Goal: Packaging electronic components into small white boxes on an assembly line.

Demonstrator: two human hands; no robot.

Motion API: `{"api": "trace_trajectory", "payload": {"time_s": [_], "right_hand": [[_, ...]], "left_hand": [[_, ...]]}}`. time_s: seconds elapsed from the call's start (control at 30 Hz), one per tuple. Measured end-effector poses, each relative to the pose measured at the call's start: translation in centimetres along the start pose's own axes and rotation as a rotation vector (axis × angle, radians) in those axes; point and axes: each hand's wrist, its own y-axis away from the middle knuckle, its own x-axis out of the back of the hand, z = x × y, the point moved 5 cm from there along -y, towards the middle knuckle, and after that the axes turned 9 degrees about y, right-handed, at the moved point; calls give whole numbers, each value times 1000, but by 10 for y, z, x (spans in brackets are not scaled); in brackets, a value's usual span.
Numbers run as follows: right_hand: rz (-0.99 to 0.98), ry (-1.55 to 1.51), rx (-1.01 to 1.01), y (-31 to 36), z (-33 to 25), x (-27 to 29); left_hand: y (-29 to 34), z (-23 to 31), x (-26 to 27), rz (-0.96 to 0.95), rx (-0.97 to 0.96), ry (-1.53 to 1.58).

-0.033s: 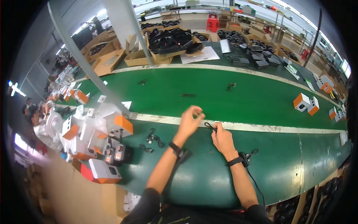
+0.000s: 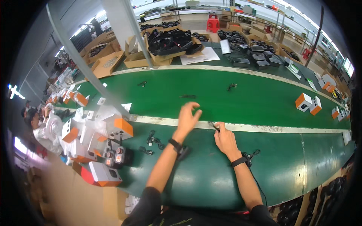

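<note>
My right hand point(image 2: 225, 140) is closed on a short black cable point(image 2: 214, 125), whose looped end sticks out past the fingertips above the pale belt rail. Left of it, my left hand point(image 2: 187, 119) reaches over the rail with thumb and fingers apart and nothing visible in them. Just beyond those fingertips a bundled black cable point(image 2: 187, 96) lies on the green conveyor belt. Two more small cable bundles, a left one point(image 2: 142, 83) and a right one point(image 2: 232, 87), rest farther along the belt. Several coiled black cables point(image 2: 152, 139) lie on the green worktop left of my left forearm.
White-and-orange boxes point(image 2: 102, 139) crowd the left side beside two black devices with lit orange spots point(image 2: 120, 155). Two similar boxes point(image 2: 303, 102) stand on the belt at right. A metal post point(image 2: 85, 64) rises at left. By my right wrist lies a corded black piece point(image 2: 247, 159).
My left hand has moved left and slightly farther away, and its fingers have spread. My right hand still grips the cable. The whole view has shifted a little.
</note>
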Motion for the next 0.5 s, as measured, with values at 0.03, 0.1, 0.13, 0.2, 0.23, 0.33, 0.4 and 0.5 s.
{"api": "trace_trajectory", "payload": {"time_s": [0.03,0.1,0.13,0.2,0.23,0.33,0.4,0.5], "right_hand": [[20,-14,1,-8,7,9],[-24,-42,-12,-39,15,31],[21,21,-32,-59,19,41],[138,140,-5,-99,41,65],[128,164,-7,-132,40,73],[202,325,144,-190,73,70],[98,450,163,-201,129,66],[-133,572,206,-221,179,42]], "left_hand": [[-19,-4,9,39,-87,-143],[-47,-34,27,49,-189,-475],[-53,-54,35,8,-201,-660],[-53,-71,31,-11,-234,-774],[-62,-78,47,-80,-97,-817],[-28,-71,55,-117,27,-908],[2,-22,38,-101,-20,-765],[62,35,71,28,45,-520]]}}
